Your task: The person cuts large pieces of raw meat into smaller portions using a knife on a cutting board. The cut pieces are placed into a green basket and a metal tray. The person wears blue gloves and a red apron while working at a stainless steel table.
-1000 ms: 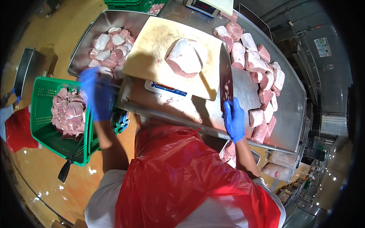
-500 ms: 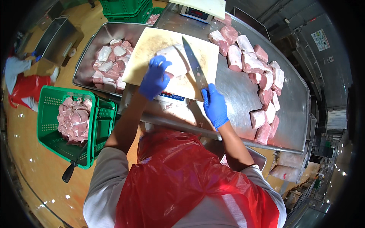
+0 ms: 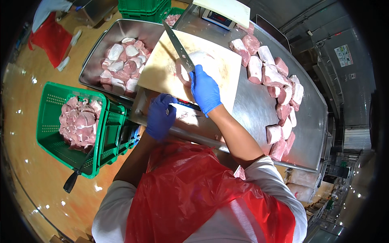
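Note:
My right hand [image 3: 206, 90], in a blue glove, grips the handle of a long knife [image 3: 178, 45]. The blade points up and left across the cutting board [image 3: 162, 79]. Beneath the blade and partly hidden by that hand lies a piece of pork [image 3: 206, 59], pale on top, with a pink face on its left side. My left hand [image 3: 161, 116], also gloved in blue, is off the board by its near left edge, beside a scale display [image 3: 187, 104]. Its fingers are curled in; what they hold, if anything, cannot be made out.
To the left, a steel tub [image 3: 91, 83] holds several pork chunks. A green crate [image 3: 44, 121] of trimmings stands nearer, a black-handled tool against it. More chunks [image 3: 273, 77] lie on the steel table [image 3: 243, 109] at right. Another scale [image 3: 216, 18] stands behind; a person in a red apron [image 3: 50, 40] is far left.
The knife has swung left over the pork with my right hand. My left hand has drawn back from above the meat to the board's near edge. The far person has moved.

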Tool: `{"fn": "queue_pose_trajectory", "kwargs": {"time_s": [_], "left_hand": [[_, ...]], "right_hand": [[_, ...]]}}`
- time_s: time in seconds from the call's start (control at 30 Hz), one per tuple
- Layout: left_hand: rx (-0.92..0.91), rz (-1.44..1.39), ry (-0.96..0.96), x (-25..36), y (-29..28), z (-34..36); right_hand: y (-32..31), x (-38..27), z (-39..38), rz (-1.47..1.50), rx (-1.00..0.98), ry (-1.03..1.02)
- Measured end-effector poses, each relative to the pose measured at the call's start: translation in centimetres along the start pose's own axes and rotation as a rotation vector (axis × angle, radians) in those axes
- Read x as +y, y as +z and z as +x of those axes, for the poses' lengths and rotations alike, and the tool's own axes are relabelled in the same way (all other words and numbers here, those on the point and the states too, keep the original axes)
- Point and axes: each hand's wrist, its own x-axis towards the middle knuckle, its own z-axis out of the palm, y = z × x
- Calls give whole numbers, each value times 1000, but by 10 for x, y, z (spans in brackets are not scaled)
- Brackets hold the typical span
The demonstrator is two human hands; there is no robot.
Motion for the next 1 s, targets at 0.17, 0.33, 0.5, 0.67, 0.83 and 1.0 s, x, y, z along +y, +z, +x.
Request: {"fn": "queue_pose_trajectory", "kwargs": {"time_s": [0.17, 0.33, 0.5, 0.67, 0.83, 1.0], "left_hand": [[124, -49, -8, -19, -5, 9], [243, -215, -146, -13, -9, 25], [272, -180, 41, -3, 32, 30], [419, 112, 301, 27, 11, 44], [981, 357, 434, -42, -67, 46], [1245, -148, -101, -72, -185, 20]], "right_hand": [[-10, 45, -66, -166, -223, 0], [-88, 80, -151, -401, -408, 67], [-100, 60, -139, -327, -253, 69], [-74, 0, -109, -72, -241, -22], [-75, -50, -103, -15, -227, -402], [-72, -55, -99, 170, -228, -506]]}}
